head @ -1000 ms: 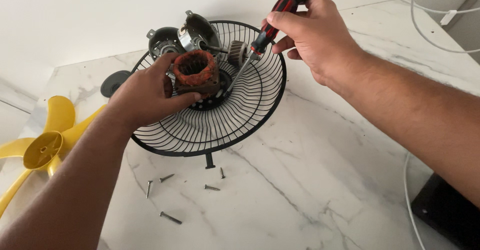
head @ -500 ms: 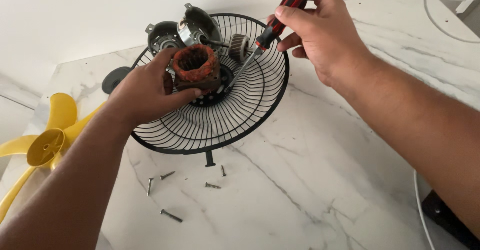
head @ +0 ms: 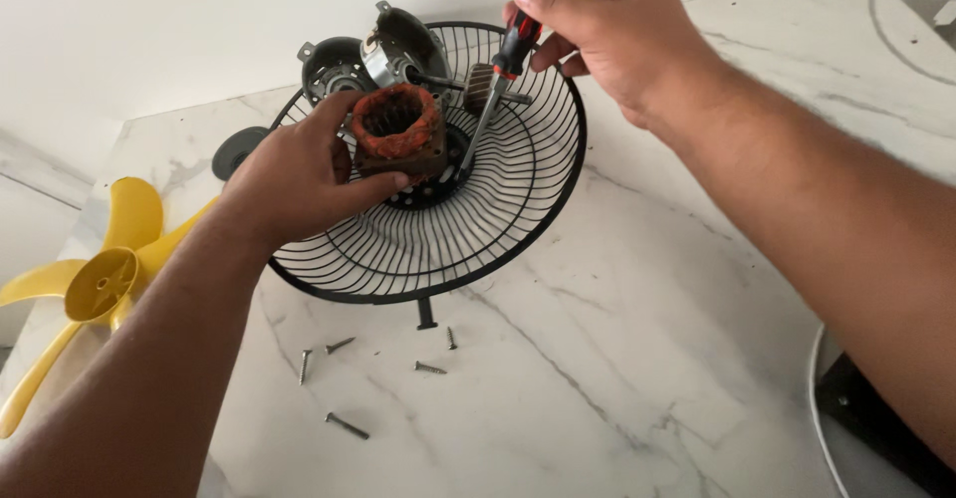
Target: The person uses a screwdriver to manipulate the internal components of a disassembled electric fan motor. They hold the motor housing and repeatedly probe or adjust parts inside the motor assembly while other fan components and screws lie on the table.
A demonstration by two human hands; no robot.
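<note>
While the left hand (head: 299, 174) is wrapped around a chunky motor core (head: 398, 134) with rusty orange copper windings, the right hand (head: 617, 45) is clenched around the red and black handle of a screwdriver (head: 503, 70) up at the top middle of the frame. The screwdriver's metal shaft slants down and to the left, with the tip landing right by the lower right side of the motor core, about at the hub of the fan grille (head: 498, 229). I can't quite tell if the tip is actually in a screw or just resting next to the core.

That black wire grille lies flat on the white marble worktop (head: 617, 378), dish side up, filling the upper middle of the frame. The motor core sits over its centre, held by thumb and fingers from the left.

Behind the core, at the top edge of the grille, there are two grey metal motor housings (head: 334, 65), round and cup shaped, one just beside the other, and a small rotor (head: 483, 85) on a shaft poking out to the right, partly behind the screwdriver.

Over on the far left sits a yellow plastic fan blade (head: 100, 274), well apart from the grille. Just below the grille, in the lower middle, a handful of loose screws (head: 344, 425) are scattered on the worktop. A white cable (head: 822, 398) runs along the lower right.
</note>
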